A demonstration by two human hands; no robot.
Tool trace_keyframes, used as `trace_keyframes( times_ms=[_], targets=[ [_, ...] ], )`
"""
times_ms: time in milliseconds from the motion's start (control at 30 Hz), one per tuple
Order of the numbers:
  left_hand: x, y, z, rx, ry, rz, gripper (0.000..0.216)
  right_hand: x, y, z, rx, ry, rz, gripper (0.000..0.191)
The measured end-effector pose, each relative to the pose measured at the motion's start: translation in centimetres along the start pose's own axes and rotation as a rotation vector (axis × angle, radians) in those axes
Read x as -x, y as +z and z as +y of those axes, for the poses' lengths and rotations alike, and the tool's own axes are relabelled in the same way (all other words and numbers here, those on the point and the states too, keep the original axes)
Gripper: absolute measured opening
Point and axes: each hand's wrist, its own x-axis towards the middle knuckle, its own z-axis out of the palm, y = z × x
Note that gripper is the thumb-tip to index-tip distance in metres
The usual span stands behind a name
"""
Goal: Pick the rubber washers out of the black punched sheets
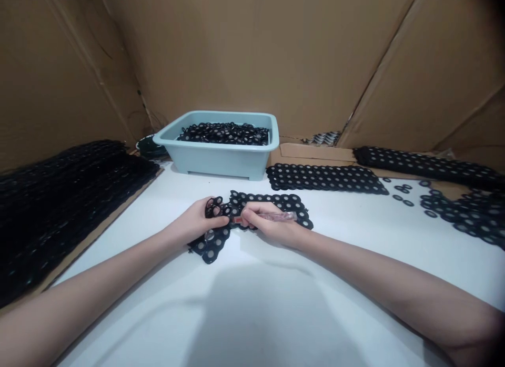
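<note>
My left hand (203, 220) is closed on one end of a black sheet of joined rings (290, 200), holding some of the rings up between thumb and fingers. This end is bent and hangs down toward me; the rest of the sheet lies flat on the white table. In my right hand (265, 220) is a slim, clear-handled, pen-like tool (282, 216), gripped like a pencil. Its reddish front end points left and meets the sheet beside my left thumb. The very tip is too small to make out.
Behind the hands stands a light blue basin (221, 161) full of loose black rings. A flat ring sheet (325, 179) lies right of it. Loose rings (403, 200) and more sheets (426, 167) are farther right. A dark stack (71, 199) on cardboard fills the left side. Cardboard walls (252, 57) enclose the table.
</note>
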Motion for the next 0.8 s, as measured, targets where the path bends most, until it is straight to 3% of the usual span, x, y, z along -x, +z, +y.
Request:
trace_keyframes(
  times_ms=[133,267,433,567,800],
  targets=[
    [0.9,1.2,-0.4,-0.188,0.047,0.206,0.014,0.3,0.9,-0.4,0.223,-0.115,0.015,0.029],
    [1.9,2.0,0.3,-0.121,-0.027,0.259,0.011,0.2,1.5,-0.6,0.374,-0.21,-0.007,0.029],
    [2.1,1.9,0.8,-0.042,-0.098,0.184,0.013,-0.1,1.6,-0.4,0.449,-0.245,-0.042,0.029],
    [1.9,1.7,0.5,-0.171,-0.075,0.154,0.022,-0.2,1.3,-0.2,0.418,-0.243,-0.043,0.028],
    [1.0,-0.2,0.7,-0.38,-0.043,-0.092,0.035,-0.5,0.4,0.3,0.033,0.0,-0.097,0.027]
  ],
)
